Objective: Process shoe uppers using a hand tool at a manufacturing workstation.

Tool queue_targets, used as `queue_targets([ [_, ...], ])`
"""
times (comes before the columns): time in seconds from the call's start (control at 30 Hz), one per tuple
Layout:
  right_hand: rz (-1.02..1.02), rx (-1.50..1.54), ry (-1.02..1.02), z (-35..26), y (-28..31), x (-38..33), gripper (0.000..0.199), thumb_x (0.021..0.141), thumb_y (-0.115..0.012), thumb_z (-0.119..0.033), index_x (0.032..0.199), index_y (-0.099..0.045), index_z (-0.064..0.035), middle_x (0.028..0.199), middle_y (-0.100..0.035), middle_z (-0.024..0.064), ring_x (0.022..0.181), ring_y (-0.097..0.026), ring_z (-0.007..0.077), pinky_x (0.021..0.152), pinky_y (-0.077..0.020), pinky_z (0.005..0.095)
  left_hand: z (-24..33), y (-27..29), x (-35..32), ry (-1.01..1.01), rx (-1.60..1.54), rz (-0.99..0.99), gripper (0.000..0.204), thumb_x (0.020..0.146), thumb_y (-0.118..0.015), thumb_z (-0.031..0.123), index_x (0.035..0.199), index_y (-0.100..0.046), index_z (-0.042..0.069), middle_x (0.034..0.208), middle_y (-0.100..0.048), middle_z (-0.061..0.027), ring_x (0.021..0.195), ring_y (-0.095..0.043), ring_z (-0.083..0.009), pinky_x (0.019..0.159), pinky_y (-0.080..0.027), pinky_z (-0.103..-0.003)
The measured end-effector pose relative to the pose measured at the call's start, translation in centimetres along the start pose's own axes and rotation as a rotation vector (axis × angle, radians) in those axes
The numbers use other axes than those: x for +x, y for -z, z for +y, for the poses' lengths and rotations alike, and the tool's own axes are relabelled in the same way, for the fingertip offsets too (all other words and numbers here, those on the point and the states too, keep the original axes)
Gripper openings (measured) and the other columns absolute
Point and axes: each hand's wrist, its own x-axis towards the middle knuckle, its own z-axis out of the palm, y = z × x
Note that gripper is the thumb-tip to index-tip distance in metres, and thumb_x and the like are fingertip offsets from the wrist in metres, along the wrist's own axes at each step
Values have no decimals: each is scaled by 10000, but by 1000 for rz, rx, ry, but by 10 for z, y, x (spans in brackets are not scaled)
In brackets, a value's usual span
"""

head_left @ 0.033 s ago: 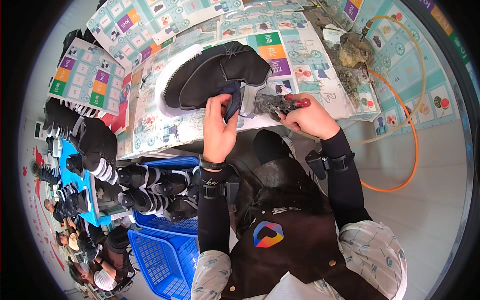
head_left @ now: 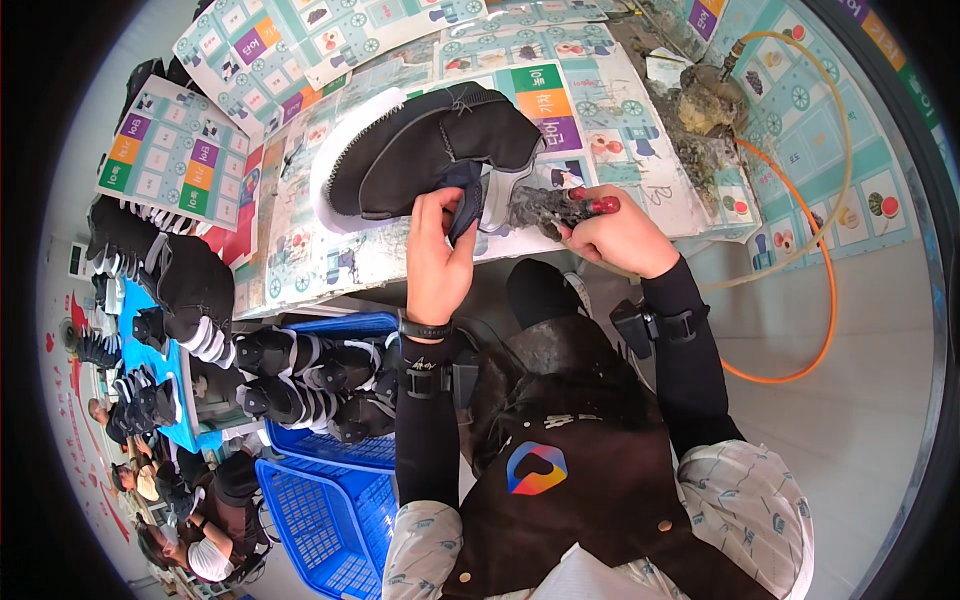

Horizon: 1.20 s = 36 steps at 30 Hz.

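Boots (head_left: 290, 375) of dark material were seen stacked in a blue crate (head_left: 330, 520) at the far left. Further right, a black boot (head_left: 430, 150) lay on its side on the surface (head_left: 370, 255), sole edge white. The left hand (head_left: 437, 262) was closed on the boot's heel flap, wrist straight, forearm raised from below. The right hand (head_left: 620, 235) was clenched around a red-handled brush (head_left: 560, 208), bristle end touching the boot's opening, elbow bent outward. For a clean result, it was judged that the flap should be kept taut and the brush worked in short strokes along the seam. An orange hose (head_left: 825, 290) curved at far right.
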Motion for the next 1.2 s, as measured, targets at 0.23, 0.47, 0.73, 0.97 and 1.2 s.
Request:
queue_targets([
  [0.23, 205, 444, -348, -22, 11, 4, 319, 779, -750, -112, 1053, -741, 51, 851, -731, 75, 722, -635, 155, 688, -503, 334, 8, 8, 15, -38, 121, 81, 286, 944, -674, 3, 1215, -586, -18, 1104, -612, -186, 973, -658, -348, 835, -526, -400],
  [0.47, 530, -399, -364, 23, 24, 1, 493, 802, -635, -15, 1284, -580, 78, 1162, -687, 260, 1100, -629, 470, 908, -524, 514, 11, 90, 39, 132, -445, 385, 369, 1022, -624, 105, 1365, -578, -24, 1220, -677, -92, 1036, -655, -196, 947, -520, -328],
  [0.73, 579, 409, -13, -61, -15, 25, 660, 969, -725, -312, 1407, -482, 119, 1432, -520, 306, 1370, -489, 442, 1171, -383, 446, 52, 99, -13, 291, -792, 519, 454, 994, -656, 119, 1427, -546, 38, 1289, -667, -117, 1143, -689, -237, 966, -569, -361],
  [0.97, 816, 198, 92, -113, -55, 43, 460, 1048, -646, -295, 1248, -642, 119, 1250, -674, 292, 1253, -606, 445, 1116, -448, 441, 31, 95, -34, 185, -812, 449, 511, 1001, -603, 41, 1495, -478, 5, 1349, -639, -153, 1218, -661, -282, 1046, -541, -404],
  [1.2, 501, 1009, -87, -82, -47, 45, 441, 1096, -586, -359, 1282, -701, 24, 1200, -756, 153, 1110, -692, 215, 987, -517, 325, 24, 117, -53, 166, -886, 423, 510, 1001, -591, -27, 1494, -469, 19, 1349, -636, -131, 1215, -647, -246, 1056, -523, -392],
])
